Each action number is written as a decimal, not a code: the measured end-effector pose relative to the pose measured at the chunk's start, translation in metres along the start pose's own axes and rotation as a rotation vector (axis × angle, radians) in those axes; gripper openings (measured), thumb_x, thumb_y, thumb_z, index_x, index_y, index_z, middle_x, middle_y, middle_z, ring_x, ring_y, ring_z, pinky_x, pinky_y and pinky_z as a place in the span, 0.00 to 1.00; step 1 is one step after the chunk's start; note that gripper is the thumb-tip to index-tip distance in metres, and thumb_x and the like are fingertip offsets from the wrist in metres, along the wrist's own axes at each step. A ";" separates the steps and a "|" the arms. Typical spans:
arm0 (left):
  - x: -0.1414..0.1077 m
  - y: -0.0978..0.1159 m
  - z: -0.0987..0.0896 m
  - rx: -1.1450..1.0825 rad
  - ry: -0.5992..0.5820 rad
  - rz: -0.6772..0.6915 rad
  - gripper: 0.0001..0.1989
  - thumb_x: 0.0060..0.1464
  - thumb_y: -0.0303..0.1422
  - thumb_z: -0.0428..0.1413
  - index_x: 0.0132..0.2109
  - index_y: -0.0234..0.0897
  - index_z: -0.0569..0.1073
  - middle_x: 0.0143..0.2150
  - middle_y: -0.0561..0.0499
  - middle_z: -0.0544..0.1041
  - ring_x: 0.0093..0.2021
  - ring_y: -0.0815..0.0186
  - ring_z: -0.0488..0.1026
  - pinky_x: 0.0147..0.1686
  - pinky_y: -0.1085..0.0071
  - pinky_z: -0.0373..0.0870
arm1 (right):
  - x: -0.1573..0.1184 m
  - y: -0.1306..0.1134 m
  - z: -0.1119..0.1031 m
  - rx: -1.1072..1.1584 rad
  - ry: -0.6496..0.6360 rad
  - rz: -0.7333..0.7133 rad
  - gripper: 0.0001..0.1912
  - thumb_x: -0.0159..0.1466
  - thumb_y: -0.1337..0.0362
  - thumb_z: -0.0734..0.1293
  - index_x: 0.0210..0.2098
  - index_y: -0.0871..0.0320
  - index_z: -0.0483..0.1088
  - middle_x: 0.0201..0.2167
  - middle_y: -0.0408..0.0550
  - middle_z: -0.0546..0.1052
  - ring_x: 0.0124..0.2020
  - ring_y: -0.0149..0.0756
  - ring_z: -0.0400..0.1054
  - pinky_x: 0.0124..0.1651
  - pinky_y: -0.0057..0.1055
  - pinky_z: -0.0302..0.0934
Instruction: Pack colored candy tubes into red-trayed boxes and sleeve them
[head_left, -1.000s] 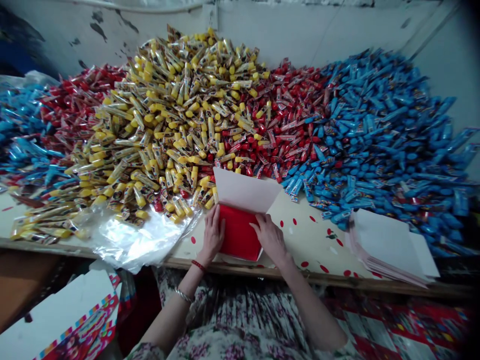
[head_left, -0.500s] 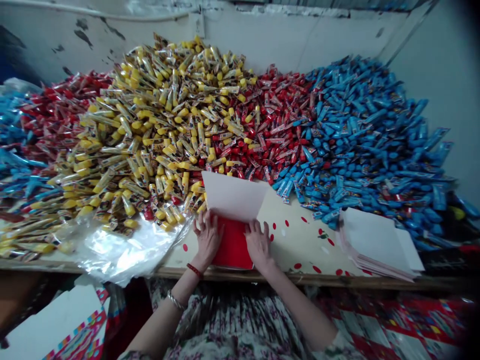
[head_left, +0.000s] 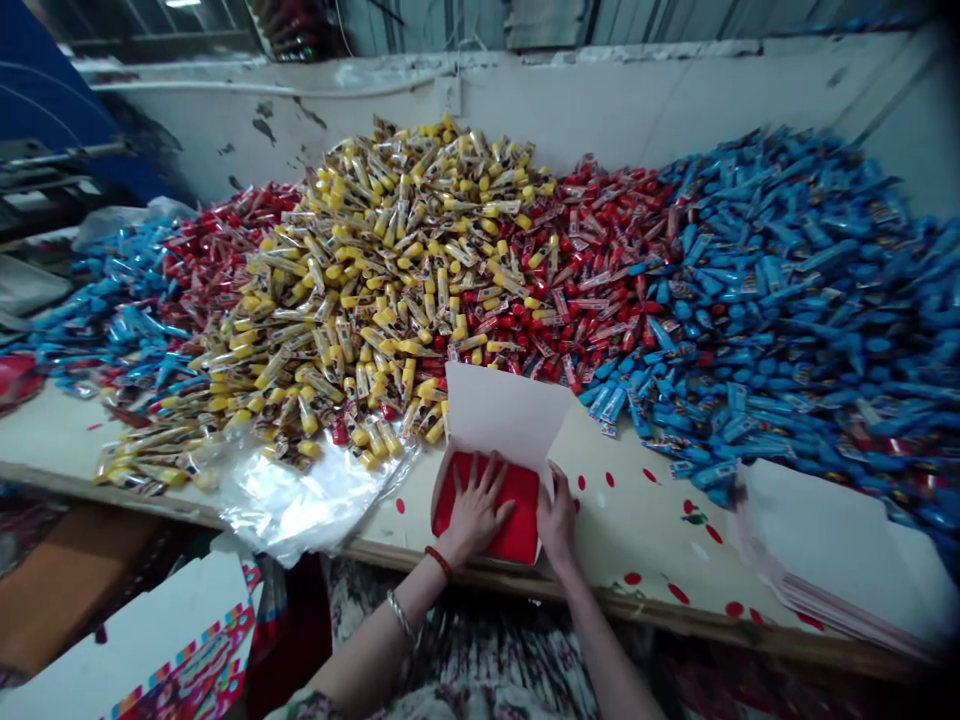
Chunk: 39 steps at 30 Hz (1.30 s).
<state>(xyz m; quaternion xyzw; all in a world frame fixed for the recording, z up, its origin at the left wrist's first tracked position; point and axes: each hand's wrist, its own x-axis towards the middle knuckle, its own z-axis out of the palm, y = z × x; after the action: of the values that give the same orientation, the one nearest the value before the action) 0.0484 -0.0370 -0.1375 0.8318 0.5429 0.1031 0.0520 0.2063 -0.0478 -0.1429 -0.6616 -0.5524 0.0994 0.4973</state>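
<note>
The left hand (head_left: 474, 515) lay flat on a red paper sheet (head_left: 521, 505), its fingers spread and pressing down, not pinching anything. The right hand (head_left: 556, 520) stood at the sheet's 3 o'clock edge with its fingers pressed together; whether they pinched that edge, I could not tell. The red sheet sat at the table's front edge, with a white paper sheet (head_left: 506, 415) rising from it toward 12 o'clock; whether the two were joined was hidden. A red bracelet (head_left: 439, 562) and a silver bangle (head_left: 401, 615) circled the left wrist. From the hands, wrapped yellow tubes (head_left: 375, 300) were heaped at 11 o'clock, red ones (head_left: 592, 250) at 1, and blue ones (head_left: 787, 290) at 2. Clear plastic film (head_left: 315, 510) lay at 9, and stacked white sheets (head_left: 825, 540) at 3, on a red-dotted table (head_left: 637, 540)
</note>
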 end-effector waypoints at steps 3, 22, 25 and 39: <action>0.019 0.006 0.003 -0.020 -0.019 -0.016 0.32 0.61 0.47 0.42 0.69 0.47 0.43 0.71 0.52 0.40 0.70 0.46 0.36 0.60 0.32 0.41 | 0.018 0.017 0.012 0.000 0.001 0.055 0.20 0.62 0.63 0.54 0.50 0.62 0.66 0.46 0.61 0.74 0.50 0.45 0.68 0.52 0.45 0.62; 0.017 0.017 -0.015 -0.089 -0.044 -0.107 0.35 0.59 0.45 0.48 0.66 0.27 0.53 0.67 0.29 0.52 0.67 0.43 0.48 0.61 0.45 0.52 | 0.050 0.001 -0.025 -0.161 -0.074 -0.041 0.24 0.62 0.65 0.54 0.55 0.70 0.62 0.50 0.69 0.70 0.53 0.51 0.65 0.52 0.49 0.61; 0.003 0.001 -0.043 -0.216 0.143 0.007 0.28 0.61 0.37 0.46 0.67 0.38 0.52 0.67 0.39 0.57 0.67 0.54 0.52 0.63 0.51 0.52 | 0.035 -0.029 -0.037 -0.182 0.159 -0.189 0.23 0.64 0.61 0.59 0.56 0.67 0.62 0.52 0.67 0.68 0.55 0.52 0.61 0.54 0.51 0.59; -0.034 -0.219 -0.099 0.041 -0.063 -0.090 0.32 0.46 0.16 0.48 0.59 0.40 0.64 0.62 0.42 0.62 0.60 0.55 0.59 0.57 0.57 0.61 | 0.101 -0.170 0.145 -0.547 -0.810 -0.237 0.26 0.56 0.80 0.59 0.55 0.67 0.60 0.50 0.65 0.67 0.50 0.47 0.65 0.48 0.41 0.61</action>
<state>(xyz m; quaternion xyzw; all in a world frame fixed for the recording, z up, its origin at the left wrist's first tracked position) -0.1831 0.0179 -0.0887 0.8102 0.5800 0.0634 0.0567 0.0377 0.0979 -0.0401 -0.6087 -0.7782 0.1426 0.0593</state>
